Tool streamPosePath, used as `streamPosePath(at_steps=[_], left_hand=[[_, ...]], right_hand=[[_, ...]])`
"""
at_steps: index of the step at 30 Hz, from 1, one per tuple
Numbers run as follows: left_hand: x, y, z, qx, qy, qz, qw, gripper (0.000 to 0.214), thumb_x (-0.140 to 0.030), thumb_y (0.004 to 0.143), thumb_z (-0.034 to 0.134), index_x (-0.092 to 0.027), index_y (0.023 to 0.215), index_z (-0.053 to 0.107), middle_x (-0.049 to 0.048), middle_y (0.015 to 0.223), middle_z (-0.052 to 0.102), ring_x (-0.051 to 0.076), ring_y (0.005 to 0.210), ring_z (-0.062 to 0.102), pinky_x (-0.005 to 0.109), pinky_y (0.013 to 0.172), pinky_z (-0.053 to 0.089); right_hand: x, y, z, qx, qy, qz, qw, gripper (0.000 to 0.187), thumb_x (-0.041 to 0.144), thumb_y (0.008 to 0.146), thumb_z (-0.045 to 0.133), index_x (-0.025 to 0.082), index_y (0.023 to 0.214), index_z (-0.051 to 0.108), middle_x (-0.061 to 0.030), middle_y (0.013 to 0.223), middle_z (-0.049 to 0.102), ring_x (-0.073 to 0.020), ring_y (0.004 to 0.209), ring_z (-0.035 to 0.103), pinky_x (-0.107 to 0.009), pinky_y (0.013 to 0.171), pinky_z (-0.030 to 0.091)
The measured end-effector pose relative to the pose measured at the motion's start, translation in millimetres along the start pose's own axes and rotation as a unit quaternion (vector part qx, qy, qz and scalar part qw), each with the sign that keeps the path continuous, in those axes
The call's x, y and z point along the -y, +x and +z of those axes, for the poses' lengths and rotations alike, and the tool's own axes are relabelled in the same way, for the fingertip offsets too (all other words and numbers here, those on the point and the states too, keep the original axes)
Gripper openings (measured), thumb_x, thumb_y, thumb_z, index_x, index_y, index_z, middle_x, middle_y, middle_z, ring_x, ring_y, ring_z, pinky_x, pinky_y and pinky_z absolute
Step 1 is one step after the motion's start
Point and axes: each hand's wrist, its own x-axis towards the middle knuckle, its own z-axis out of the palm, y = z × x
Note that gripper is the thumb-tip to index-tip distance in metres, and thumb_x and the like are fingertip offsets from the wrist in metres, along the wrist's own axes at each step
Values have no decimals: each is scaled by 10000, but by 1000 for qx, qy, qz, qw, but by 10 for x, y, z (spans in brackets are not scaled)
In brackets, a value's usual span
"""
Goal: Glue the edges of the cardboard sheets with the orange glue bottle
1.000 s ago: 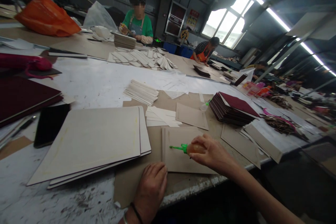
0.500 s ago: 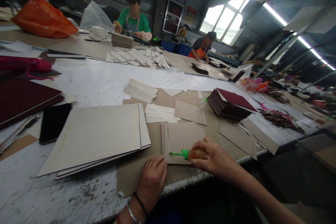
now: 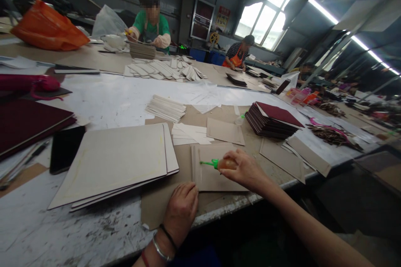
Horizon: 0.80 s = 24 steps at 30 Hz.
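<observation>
My right hand (image 3: 246, 171) is closed around a squeeze bottle (image 3: 227, 164) of amber liquid with a green nozzle. The bottle lies nearly level, its tip pointing left over the near-left part of a small stack of beige panels (image 3: 219, 179). A pale line runs along the panel's left edge. My left hand (image 3: 182, 202) rests flat at the stack's near-left corner, fingertips touching its edge; the thumb is hidden. Behind the stack lie white strips (image 3: 191, 133) and another beige panel (image 3: 225, 130). Large grey boards (image 3: 119, 154) with yellowish marks lie to the left.
A maroon-covered pile (image 3: 272, 121) stands back right, beside loose panels (image 3: 282, 158). Further left are a black phone (image 3: 66, 150), a maroon folder (image 3: 28, 127) and an orange bag (image 3: 48, 29). The table edge (image 3: 225, 212) runs close in front. Co-workers (image 3: 152, 25) work across the table.
My right hand and the bottle have moved up and a little left, so the nozzle tip sits further from the panel's near edge. My left hand stays at the corner.
</observation>
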Motion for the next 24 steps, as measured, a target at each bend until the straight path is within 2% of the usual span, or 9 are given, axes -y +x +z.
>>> streamPosePath(at_steps=[6,11,24], left_hand=[[-7,8,-8,-1,1,0,1000,241,-87,861,401,-157,930,622,76,894,659,182,823,623,335,762,556],[-9,10,-9,2,0,-1,1000,231,-98,875,402,-157,935,616,76,898,654,181,825,619,338,770,549],[-5,-8,9,10,4,5,1000,213,-103,879,417,-128,945,619,87,915,646,190,847,605,353,789,544]], right_hand=[[8,-132,-41,42,-1,-15,999,195,303,693,680,230,870,645,-20,830,539,-168,723,544,-283,677,408],[41,-328,-90,82,0,7,997,220,311,705,676,249,913,637,-13,851,528,-179,754,548,-299,702,409],[-45,-496,-57,94,36,6,995,227,295,712,673,249,929,628,-7,866,526,-170,751,546,-289,698,408]])
